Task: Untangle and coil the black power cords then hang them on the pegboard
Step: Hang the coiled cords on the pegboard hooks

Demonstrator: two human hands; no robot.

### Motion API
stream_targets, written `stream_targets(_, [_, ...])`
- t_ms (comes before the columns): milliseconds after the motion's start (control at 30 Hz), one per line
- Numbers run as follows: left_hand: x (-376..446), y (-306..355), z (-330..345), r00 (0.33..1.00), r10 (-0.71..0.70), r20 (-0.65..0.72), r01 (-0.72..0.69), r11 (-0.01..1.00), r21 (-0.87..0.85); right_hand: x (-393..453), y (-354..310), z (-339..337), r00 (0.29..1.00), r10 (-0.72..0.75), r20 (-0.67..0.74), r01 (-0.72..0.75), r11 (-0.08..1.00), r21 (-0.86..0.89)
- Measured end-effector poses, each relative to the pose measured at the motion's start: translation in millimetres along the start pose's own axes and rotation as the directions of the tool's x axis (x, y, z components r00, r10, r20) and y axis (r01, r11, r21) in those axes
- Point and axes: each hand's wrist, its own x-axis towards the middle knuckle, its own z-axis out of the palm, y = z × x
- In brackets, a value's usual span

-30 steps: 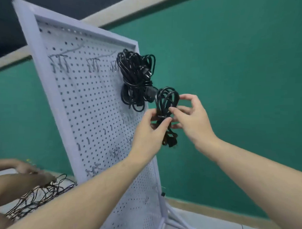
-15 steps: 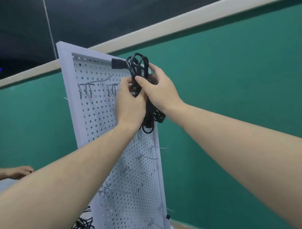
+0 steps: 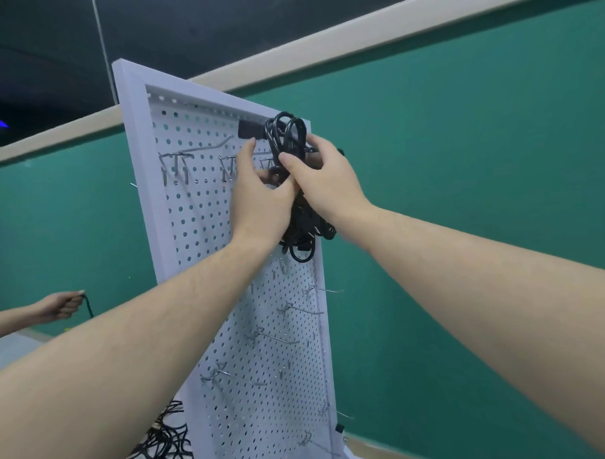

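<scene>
Left hand: my left hand (image 3: 259, 200) is up at the top right part of the pegboard, fingers curled round the middle of the cord bundle, forefinger stretched up toward the plug.
Right hand: my right hand (image 3: 330, 180) sits just beside the left, touching it, thumb and fingers wrapped over the same bundle from the right side.
Cord bundle: the coiled black cord bundle (image 3: 287, 137) is pressed against the board near its upper right corner; loops stand up above my hands, and more loops hang out below them. I cannot tell whether it rests on a hook, since my hands cover that spot.
Plug: a black plug (image 3: 251, 128) pokes out to the left of the top loops, lying roughly level against the board.
Pegboard: the white pegboard (image 3: 205, 232) stands upright with a pale frame, seen at a slant, in front of a green wall (image 3: 480, 154).
Hooks: bare metal hooks (image 3: 175, 165) line the top row left of my hands; longer ones jut from the right edge lower down.
Loose cords: a tangle of loose cords (image 3: 164, 447) lies at the bottom left, beside the foot of the board.
Other person: another person's hand (image 3: 65, 304) at the far left grips a dark cord.
</scene>
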Motion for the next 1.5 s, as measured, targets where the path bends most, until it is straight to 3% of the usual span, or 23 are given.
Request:
stream_targets(133, [6.0, -5.8, -3.7, 0.999, -0.034, -0.012, 0.035, 0.999, 0.034, 6.7, -3.6, 6.5, 0.999, 0.026, 0.045, -0.024, 0.998, -0.055])
stream_targets(367, [-16.4, -28.9, -10.9, 0.997, -0.070, -0.040, 0.072, 0.996, 0.058, -7.8, 6.2, 15.3, 0.982, 0.128, 0.141, -0.129, 0.992, -0.003])
stream_targets(500, [-71.9, -48.8, -1.8, 0.995, 0.091, -0.047, -0.076, 0.963, 0.258, -56.7, 42.6, -7.3, 0.987, 0.140, 0.079, -0.140, 0.990, -0.001])
stream_targets(600, [-136.7, -66.0, 7.8, 0.991, 0.110, 0.071, -0.127, 0.941, 0.313, -110.4, 82.9, -35.3, 0.954, 0.281, 0.106, -0.273, 0.959, -0.081])
stream_targets(667, [-178.6, -86.3, 18.4, 0.976, 0.047, 0.214, -0.110, 0.950, 0.293, -151.1, 118.7, -52.9, 0.889, 0.425, 0.171, -0.392, 0.899, -0.198])
stream_targets(733, [-216.1, -110.1, 34.5, 0.880, -0.140, 0.455, -0.027, 0.940, 0.341, -193.9, 158.5, -67.4, 0.801, 0.555, 0.225, -0.480, 0.819, -0.314])
stream_targets(800, [-251.7, -138.3, 55.6, 0.627, -0.407, 0.664, 0.022, 0.862, 0.507, -236.7, 201.5, -80.7, 0.708, 0.667, 0.233, -0.558, 0.730, -0.394])
stream_targets(900, [-301.7, -189.8, 81.4, 0.242, -0.659, 0.712, -0.019, 0.730, 0.683, -300.7, 262.0, -94.5, 0.533, 0.815, 0.226, -0.682, 0.572, -0.455])
stream_targets(967, [-332.8, -222.0, 91.1, 0.077, -0.729, 0.680, -0.026, 0.680, 0.733, -339.1, 299.5, -98.8, 0.423, 0.880, 0.218, -0.742, 0.474, -0.474])
stream_targets(1000, [-347.2, -238.9, 95.4, 0.027, -0.750, 0.661, -0.035, 0.660, 0.750, -356.4, 318.1, -99.2, 0.371, 0.905, 0.210, -0.771, 0.426, -0.473])
stream_targets(1067, [-373.0, -275.5, 101.6, -0.017, -0.776, 0.631, -0.060, 0.631, 0.774, -387.8, 352.8, -96.5, 0.277, 0.940, 0.198, -0.813, 0.339, -0.473])
stream_targets(1200, [-424.8, -352.7, 103.2, -0.015, -0.846, 0.533, -0.012, 0.533, 0.846, -440.2, 418.5, -79.4, 0.108, 0.973, 0.205, -0.830, 0.202, -0.521])
stream_targets(1367, [-469.1, -420.7, 90.2, 0.052, -0.903, 0.426, 0.038, 0.428, 0.903, -473.8, 469.2, -40.7, 0.028, 0.979, 0.204, -0.873, 0.124, -0.472])
stream_targets(1500, [-486.3, -448.1, 80.7, -0.110, -0.942, 0.316, 0.355, 0.259, 0.898, -479.0, 496.0, 1.5, -0.021, 0.981, 0.192, -0.908, 0.062, -0.415])
